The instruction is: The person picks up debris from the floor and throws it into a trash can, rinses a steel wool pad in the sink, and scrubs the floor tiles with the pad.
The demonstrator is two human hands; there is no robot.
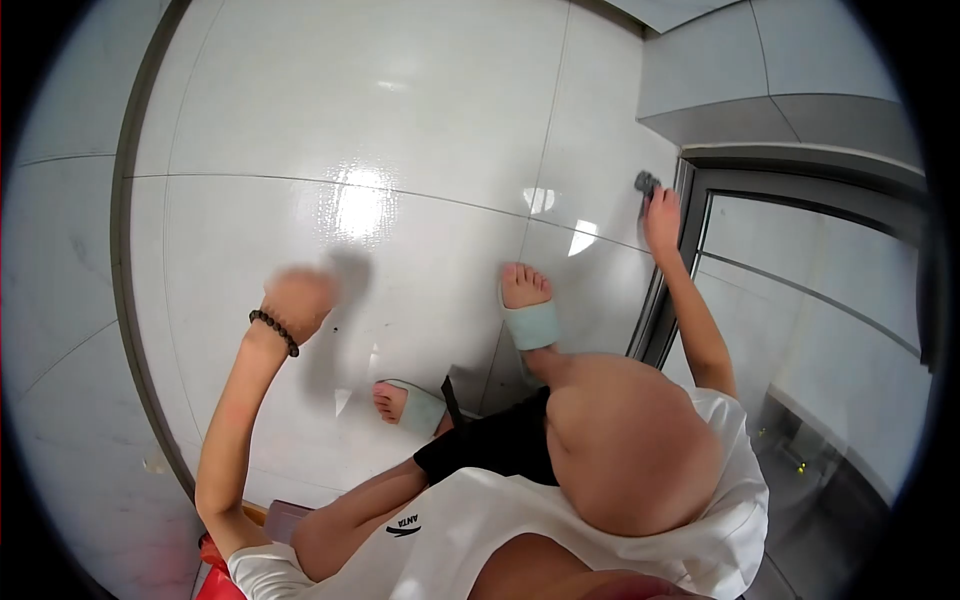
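Observation:
My right hand (662, 222) is closed on a small, bunched dark grey cloth (648, 184), which touches the white tiled floor (430, 130) beside the door frame. On the other side, my left hand (298, 300) hangs over the tiles with its shadow next to it. A dark beaded bracelet (275, 333) circles that wrist. Motion smears the left fingers, so their shape is hidden.
My feet, in pale green slippers (532, 326), are on the floor between my hands. A grey-framed glass door (800, 260) stands at the right. A dark edge strip (122, 230) and tiled wall (60, 250) run along the left. Something red (218, 585) shows at lower left.

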